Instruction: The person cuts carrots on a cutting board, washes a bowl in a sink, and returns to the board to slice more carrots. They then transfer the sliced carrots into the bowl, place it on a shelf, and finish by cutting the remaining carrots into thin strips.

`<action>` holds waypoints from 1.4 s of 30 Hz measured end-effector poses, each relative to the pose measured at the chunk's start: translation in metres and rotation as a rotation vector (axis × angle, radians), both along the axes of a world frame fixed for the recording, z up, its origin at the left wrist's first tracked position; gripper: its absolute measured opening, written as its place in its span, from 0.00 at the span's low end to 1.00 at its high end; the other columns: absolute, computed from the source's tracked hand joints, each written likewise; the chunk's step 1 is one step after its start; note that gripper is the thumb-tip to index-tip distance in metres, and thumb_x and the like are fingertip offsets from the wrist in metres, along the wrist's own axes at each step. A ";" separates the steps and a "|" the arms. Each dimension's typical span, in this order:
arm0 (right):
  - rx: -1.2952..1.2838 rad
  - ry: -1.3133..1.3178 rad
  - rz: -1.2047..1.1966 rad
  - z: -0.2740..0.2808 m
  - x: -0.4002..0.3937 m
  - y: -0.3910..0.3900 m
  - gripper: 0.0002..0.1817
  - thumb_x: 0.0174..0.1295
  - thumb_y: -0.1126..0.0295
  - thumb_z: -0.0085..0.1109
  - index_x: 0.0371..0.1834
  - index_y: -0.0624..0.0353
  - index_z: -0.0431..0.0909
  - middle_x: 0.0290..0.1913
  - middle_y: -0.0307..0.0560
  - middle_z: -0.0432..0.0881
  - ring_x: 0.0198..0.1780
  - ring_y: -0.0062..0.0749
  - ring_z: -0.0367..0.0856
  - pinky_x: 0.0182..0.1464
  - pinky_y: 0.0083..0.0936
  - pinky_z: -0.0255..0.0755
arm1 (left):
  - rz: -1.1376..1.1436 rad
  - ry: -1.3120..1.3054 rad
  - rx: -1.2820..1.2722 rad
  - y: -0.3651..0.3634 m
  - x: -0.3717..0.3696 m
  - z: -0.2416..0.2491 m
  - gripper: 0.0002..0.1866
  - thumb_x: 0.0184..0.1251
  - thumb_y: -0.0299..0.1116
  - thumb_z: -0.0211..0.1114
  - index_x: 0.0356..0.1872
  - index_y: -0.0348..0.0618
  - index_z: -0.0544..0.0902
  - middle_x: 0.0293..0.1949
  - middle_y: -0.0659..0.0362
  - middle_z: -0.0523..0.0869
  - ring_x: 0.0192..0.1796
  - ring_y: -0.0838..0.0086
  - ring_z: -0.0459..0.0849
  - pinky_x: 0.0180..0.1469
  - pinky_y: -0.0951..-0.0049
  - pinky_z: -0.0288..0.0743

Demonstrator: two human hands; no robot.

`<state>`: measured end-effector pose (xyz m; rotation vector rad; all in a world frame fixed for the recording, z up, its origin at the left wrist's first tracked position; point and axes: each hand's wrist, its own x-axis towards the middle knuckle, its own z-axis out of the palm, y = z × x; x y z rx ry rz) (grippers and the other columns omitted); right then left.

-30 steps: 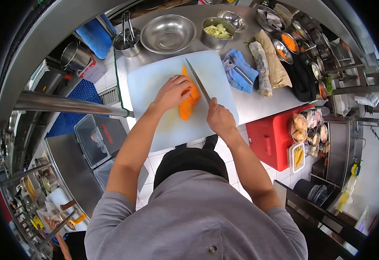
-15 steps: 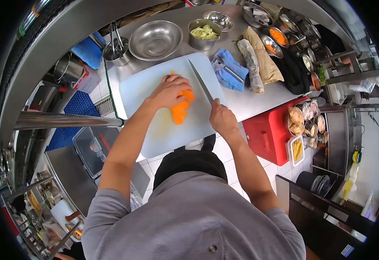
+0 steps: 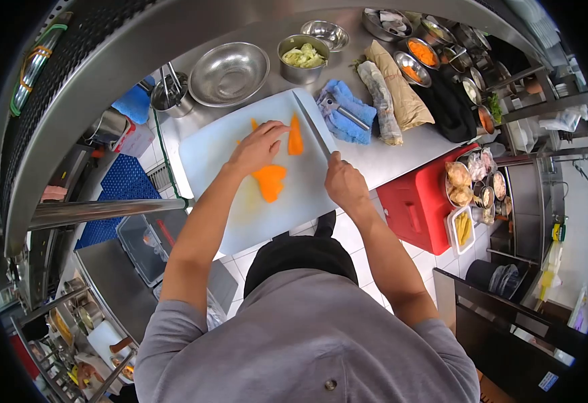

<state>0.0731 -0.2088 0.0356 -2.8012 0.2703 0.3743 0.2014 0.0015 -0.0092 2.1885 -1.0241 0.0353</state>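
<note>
My right hand [image 3: 346, 181] is wrapped around the handle of a kitchen knife. Its long blade [image 3: 313, 125] lies along the right side of the white cutting board [image 3: 230, 215], pointing away from me. Over the middle of the board, my left hand [image 3: 259, 148] has its fingers stretched to the right. Those fingertips are right at the edge of a long orange carrot slice [image 3: 295, 136], just left of the blade. Below the left palm lie more flat carrot slices [image 3: 270, 183], overlapping each other. Small orange bits show behind the left hand, partly covered by it.
Behind the board stand a perforated bowl [image 3: 229, 72], a pot of chopped greens [image 3: 303, 59] and a pot with utensils [image 3: 172, 94]. To the right lie a blue cloth [image 3: 344, 107] with a peeler-like tool on it and paper-wrapped bundles [image 3: 395, 87]. A red bin [image 3: 411, 208] stands below.
My left hand has lifted off the carrot pile and its fingers have straightened. One slice now lies apart, close to the blade. The knife stays along the board's right side; the view has shifted slightly.
</note>
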 end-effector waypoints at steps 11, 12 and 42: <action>0.007 0.055 0.070 -0.001 0.017 0.021 0.19 0.69 0.72 0.41 0.61 0.70 0.65 0.42 0.68 0.85 0.42 0.61 0.87 0.46 0.47 0.82 | -0.035 0.056 -0.052 -0.020 0.000 -0.013 0.11 0.60 0.27 0.67 0.44 0.42 0.82 0.47 0.57 0.81 0.55 0.58 0.79 0.59 0.62 0.75; 0.001 0.048 0.071 -0.009 0.015 0.022 0.19 0.69 0.72 0.41 0.60 0.70 0.65 0.42 0.68 0.85 0.42 0.60 0.87 0.46 0.46 0.83 | -0.066 0.014 -0.049 -0.021 0.000 -0.012 0.10 0.60 0.27 0.68 0.43 0.42 0.82 0.47 0.58 0.81 0.55 0.59 0.78 0.59 0.62 0.74; -0.042 -0.028 0.004 0.006 0.013 0.054 0.10 0.68 0.72 0.46 0.45 0.70 0.68 0.34 0.67 0.86 0.36 0.57 0.89 0.39 0.44 0.84 | -0.289 -0.056 0.009 -0.017 0.039 -0.020 0.10 0.59 0.28 0.69 0.42 0.41 0.85 0.47 0.59 0.84 0.53 0.61 0.80 0.57 0.62 0.77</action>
